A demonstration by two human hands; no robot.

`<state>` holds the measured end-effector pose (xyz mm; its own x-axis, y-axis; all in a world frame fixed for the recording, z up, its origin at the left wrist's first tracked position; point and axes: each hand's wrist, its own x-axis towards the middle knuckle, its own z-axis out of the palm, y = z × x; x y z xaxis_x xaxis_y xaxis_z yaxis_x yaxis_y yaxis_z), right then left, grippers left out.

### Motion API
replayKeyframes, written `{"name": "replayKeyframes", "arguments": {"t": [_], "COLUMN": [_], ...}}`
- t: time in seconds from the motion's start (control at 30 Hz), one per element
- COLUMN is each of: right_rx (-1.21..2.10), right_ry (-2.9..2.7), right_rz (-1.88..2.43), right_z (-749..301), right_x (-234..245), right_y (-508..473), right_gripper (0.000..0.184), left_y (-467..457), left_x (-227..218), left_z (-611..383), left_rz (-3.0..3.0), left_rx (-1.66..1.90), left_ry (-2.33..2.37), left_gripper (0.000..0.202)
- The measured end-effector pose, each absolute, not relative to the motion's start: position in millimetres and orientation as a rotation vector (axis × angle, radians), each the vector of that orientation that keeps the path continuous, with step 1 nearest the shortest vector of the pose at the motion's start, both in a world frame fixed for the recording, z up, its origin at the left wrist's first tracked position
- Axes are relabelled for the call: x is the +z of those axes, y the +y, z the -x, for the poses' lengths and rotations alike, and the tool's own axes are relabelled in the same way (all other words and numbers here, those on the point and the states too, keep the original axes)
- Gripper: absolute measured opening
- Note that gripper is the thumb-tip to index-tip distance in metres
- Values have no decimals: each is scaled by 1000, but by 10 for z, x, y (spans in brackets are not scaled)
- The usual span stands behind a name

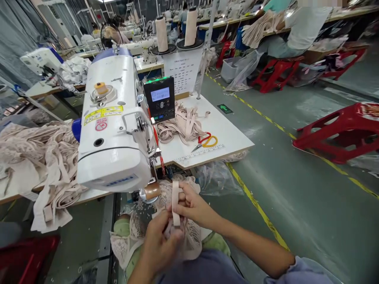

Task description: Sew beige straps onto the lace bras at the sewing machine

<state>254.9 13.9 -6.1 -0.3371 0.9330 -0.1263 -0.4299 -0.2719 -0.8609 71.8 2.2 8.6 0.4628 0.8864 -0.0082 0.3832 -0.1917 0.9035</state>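
The floor is green-grey and smooth, with glossy reflections. Yellow tape with dark markings runs along it in lines; a green arrow sign lies between the lines, near the table. The table is white-topped, with a cut-out in its near edge and a metal pole at its far side. A red plastic stool stands at right; others appear further back. Grey sheeting hangs at upper left. Rows of worktables recede behind. A ceiling lamp glows at the top edge.
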Motion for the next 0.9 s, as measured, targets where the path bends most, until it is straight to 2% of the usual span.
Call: {"name": "replayKeyframes", "arguments": {"t": [0.13, 0.27, 0.47, 0.57, 0.67, 0.8, 0.9], "right_rx": [1669, 1705, 1684, 1575, 1523, 1612, 1571], "right_ry": [-854, -811, -798, -787, -906, -1098, -1220], "right_rz": [888, 988, 1037, 1053, 1052, 1033, 1083], "right_z": [-2464, -2503, -2583, -2628, -2621, -2539, -2481], "right_x": [-100, -54, -55, -52, -24, 19, 37], "right_y": [176, 250, 430, 634, 846, 1031, 1107], "right_gripper": [61, 43, 29, 28, 27, 25, 22], "left_y": [-10, 51, 192, 285, 361, 375, 356], "left_x": [95, 204, 315, 255, 147, 124, 195], "left_z": [-777, -853, -1001, -930, -735, -554, -516], "left_rz": [-1728, -1702, -1766, -2123, -2371, -2373, -2303], "left_rx": [518, 552, 707, 910, 1033, 824, 689], "left_ry": [1161, 1122, 1128, 1116, 1319, 1722, 1795], "left_gripper": [40, 26, 34, 25, 30, 26, 29]}}
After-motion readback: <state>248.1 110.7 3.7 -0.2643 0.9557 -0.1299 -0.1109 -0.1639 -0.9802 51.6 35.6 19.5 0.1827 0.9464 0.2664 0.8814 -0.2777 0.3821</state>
